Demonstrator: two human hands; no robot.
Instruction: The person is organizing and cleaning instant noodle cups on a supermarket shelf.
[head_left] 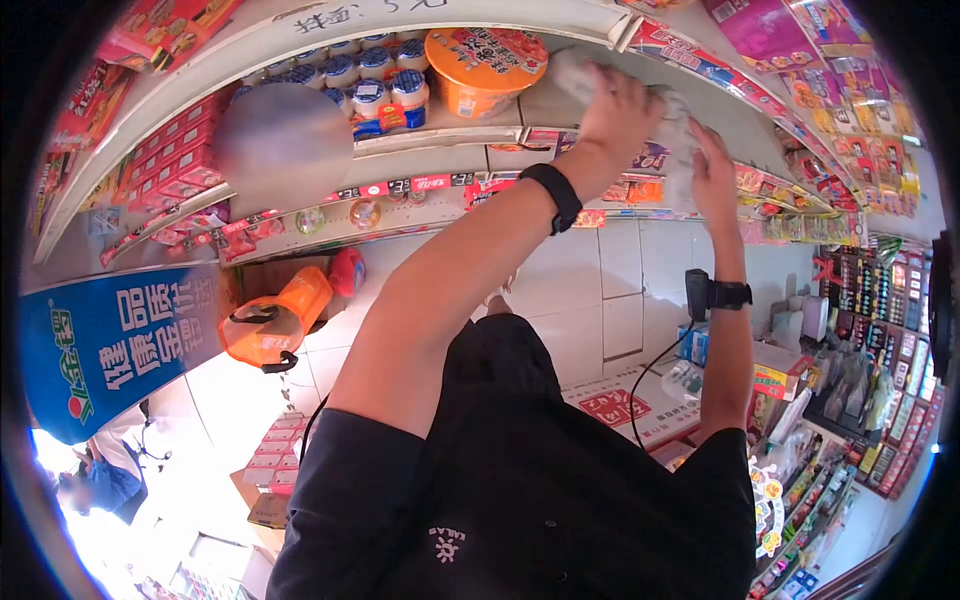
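Note:
My left hand [622, 112], with a black band on its wrist, presses on a white cloth [676, 140] that lies on a bare white shelf [545, 108]. My right hand [712, 172], with a black watch on its wrist, grips the same cloth at its right end. The cloth bunches between the two hands and part of it is hidden under my left hand. An orange instant-noodle bowl [485, 62] stands on the shelf just left of my left hand.
Cups with blue lids [372, 78] stand left of the bowl, and red boxes [178, 150] fill the shelf further left. An orange basket [272, 322] and a blue sign [112, 350] are lower left. Packed snack racks [868, 330] line the right. Another person [100, 475] is at the bottom left.

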